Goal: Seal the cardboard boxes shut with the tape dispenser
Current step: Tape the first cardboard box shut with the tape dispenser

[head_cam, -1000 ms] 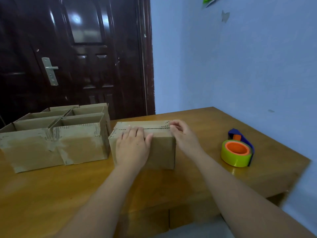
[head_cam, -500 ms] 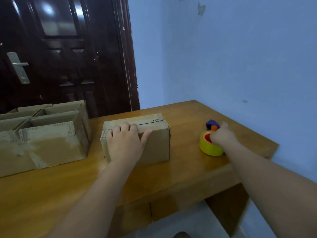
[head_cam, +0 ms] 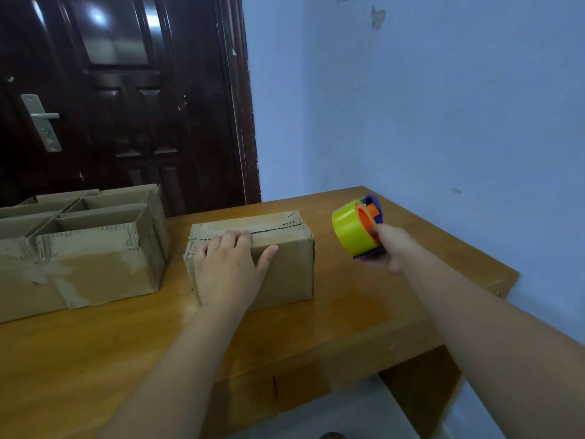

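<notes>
Bare forearms — hands apparently bare too.

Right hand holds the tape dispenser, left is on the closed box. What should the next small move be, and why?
Likely carry the tape dispenser in the right hand to the right end of the top seam of the closed cardboard box. It is shut with no yellow tape on it, and the left hand presses its top down.

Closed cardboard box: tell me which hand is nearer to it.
Left. The left hand rests on the closed box, fingers over its top edge; the right hand holds the tape dispenser off to its right, apart.
</notes>
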### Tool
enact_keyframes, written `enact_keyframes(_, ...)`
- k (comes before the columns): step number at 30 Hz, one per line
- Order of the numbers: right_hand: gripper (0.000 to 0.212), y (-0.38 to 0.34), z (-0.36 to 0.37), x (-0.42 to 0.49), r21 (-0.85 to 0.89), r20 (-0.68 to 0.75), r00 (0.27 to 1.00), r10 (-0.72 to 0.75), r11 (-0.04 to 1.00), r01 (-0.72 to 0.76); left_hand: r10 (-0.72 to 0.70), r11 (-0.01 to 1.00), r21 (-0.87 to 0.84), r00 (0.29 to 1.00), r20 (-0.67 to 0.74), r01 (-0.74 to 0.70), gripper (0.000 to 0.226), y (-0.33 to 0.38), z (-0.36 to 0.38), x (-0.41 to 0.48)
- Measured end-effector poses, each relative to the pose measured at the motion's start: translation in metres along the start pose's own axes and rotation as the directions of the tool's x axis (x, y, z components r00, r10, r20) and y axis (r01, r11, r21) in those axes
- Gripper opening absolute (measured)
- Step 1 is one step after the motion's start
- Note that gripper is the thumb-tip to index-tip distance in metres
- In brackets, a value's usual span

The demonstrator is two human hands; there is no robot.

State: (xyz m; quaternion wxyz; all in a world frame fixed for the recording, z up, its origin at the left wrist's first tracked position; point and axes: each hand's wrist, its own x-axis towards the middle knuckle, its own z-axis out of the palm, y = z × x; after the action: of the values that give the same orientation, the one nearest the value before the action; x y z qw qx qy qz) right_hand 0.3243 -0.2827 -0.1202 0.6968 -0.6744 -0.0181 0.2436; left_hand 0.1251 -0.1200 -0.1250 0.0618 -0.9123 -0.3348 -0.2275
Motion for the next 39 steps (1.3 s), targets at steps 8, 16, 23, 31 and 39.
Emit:
enact_keyframes(8, 0.020, -0.051, 0.049, -0.027, 0.043, 0.167, 0.967, -0.191, 0.982, 0.186, 0.061, 0.996, -0.067, 0.997, 0.047, -0.058, 0.056, -0.012, -0.018, 0.015)
enact_keyframes(16, 0.011, -0.074, 0.099, -0.025, -0.225, 0.197, 0.861, -0.468, 0.834, 0.505, 0.160, 0.867, -0.498, 0.941, 0.298, 0.010, 0.026, -0.051, -0.033, 0.046)
enact_keyframes(23, 0.026, -0.070, 0.130, -0.028, -0.499, 0.326, 0.654, -0.683, 0.463, 0.732, 0.116, 0.686, -0.714, 0.947, 0.300, 0.142, 0.035, -0.061, -0.031, 0.044)
enact_keyframes(31, 0.042, -0.054, 0.149, -0.033, -0.556, 0.548, 0.492, -0.677, 0.145, 0.819, -0.081, 0.240, -0.911, 0.942, 0.326, 0.336, 0.052, -0.057, -0.036, 0.044)
enact_keyframes(39, 0.049, -0.052, 0.147, -0.032, -0.559, 0.579, 0.492, -0.649, 0.123, 0.820, -0.317, -0.050, -0.868, 0.816, 0.483, 0.494, 0.030, -0.049, -0.044, 0.058)
